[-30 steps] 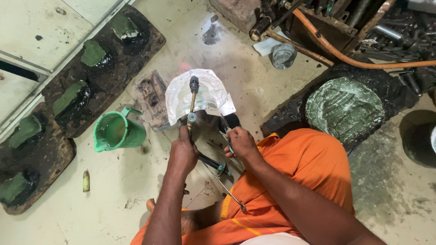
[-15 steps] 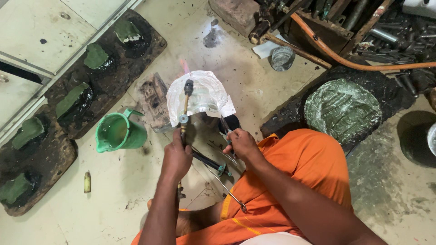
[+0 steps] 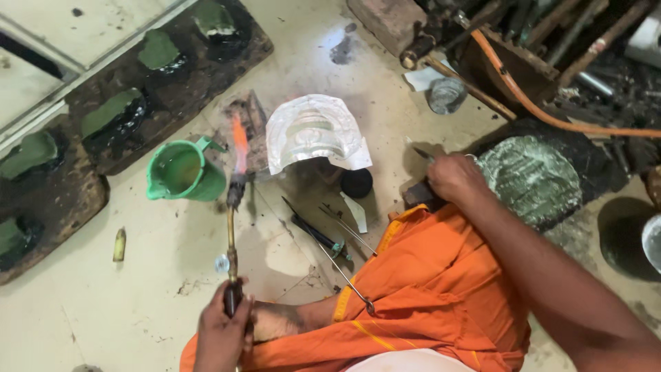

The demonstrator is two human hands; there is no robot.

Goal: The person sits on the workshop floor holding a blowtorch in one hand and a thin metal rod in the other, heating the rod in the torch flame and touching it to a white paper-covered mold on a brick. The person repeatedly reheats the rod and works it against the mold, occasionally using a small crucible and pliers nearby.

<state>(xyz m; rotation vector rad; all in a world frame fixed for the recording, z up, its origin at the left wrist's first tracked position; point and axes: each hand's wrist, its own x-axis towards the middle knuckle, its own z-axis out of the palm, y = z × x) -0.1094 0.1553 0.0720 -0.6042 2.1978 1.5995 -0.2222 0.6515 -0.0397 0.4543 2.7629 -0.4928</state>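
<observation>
Pale concrete floor [image 3: 103,324] carries the work: left hand [image 3: 224,334] clamped on a lit torch [image 3: 233,234] whose long axis points away toward the silvery embossed sheet [image 3: 313,134], while right hand [image 3: 451,179], nearer the sheet, closes on something unclear.

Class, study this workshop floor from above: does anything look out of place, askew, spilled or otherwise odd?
Yes. The left hand holds a lit torch whose flame burns beside the green jug, away from the silver sheet. Thin tools lie scattered askew on the stained floor.
</observation>
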